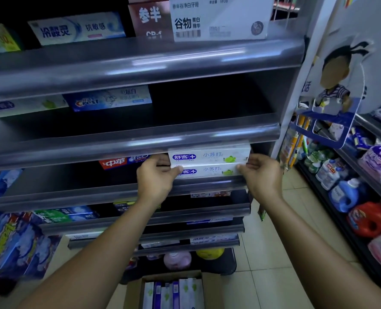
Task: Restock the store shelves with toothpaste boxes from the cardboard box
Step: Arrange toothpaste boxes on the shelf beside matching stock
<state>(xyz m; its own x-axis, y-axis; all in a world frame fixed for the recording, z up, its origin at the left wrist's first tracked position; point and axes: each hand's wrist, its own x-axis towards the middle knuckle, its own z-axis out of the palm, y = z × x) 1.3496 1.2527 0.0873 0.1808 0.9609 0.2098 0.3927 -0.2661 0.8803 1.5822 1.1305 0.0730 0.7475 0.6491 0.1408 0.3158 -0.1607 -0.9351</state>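
Observation:
Two white toothpaste boxes (209, 161) with blue logos and green fruit prints are stacked at the front right of the third grey shelf (118, 192). My left hand (156, 177) grips their left end, thumb on the lower box. My right hand (261, 172) grips their right end. The stack sits just under the lip of the shelf above. On the floor below, an open cardboard box (136, 291) holds several more toothpaste boxes (174, 293) standing on end.
A red toothpaste box (118, 162) lies left of the stack. A Crest box (109, 100) is on the shelf above. Further right, a blue-and-white display stand (332, 121) and a rack of detergent bottles (350, 195) border a tiled aisle.

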